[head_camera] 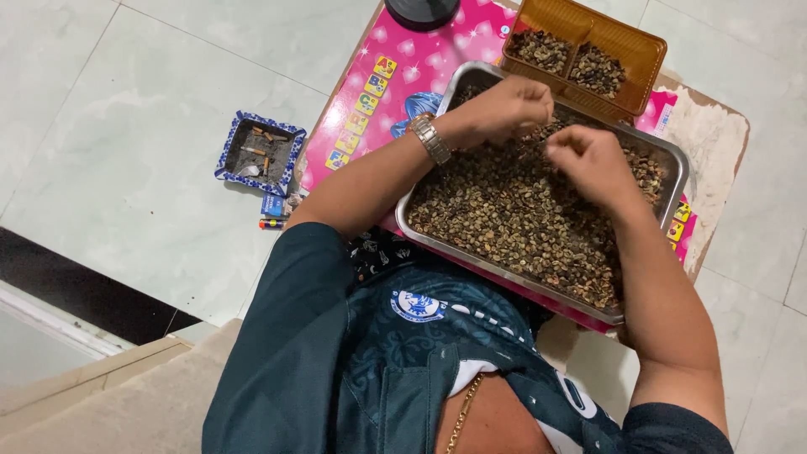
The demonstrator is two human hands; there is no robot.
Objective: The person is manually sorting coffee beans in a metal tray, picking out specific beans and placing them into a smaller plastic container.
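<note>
Basically, both hands work over the steel tray [677,168], which sits on a pink patterned table [403,71] and is filled nearly edge to edge with small brownish-green beans [513,219]. Left hand [504,108], with a metal wristwatch [429,138] on the wrist, hovers over the far side of the tray, fingers curled in tight and pinched together, apparently on a bean or two, though the item itself is too small to make out. Right hand [593,160] is just beside it, nearer the tray middle, also curled into a loose fist with fingertips pressed down toward the beans; cannot tell if it holds anything. Doing this sorting well, in my judgement, means pinching single beans with fingertips, keeping the hands low over the tray so nothing spills, and spreading the layer thin so odd ones show. Beyond the tray's far edge sits an amber plastic basket [643,50] with two compartments, each holding a small pile of darker beans. Left of the tray, on the tiled floor [126,151], is a blue square ashtray [259,153] with butts, and a lighter near it. A dark round lid sits past the tray at the table's far end.
</note>
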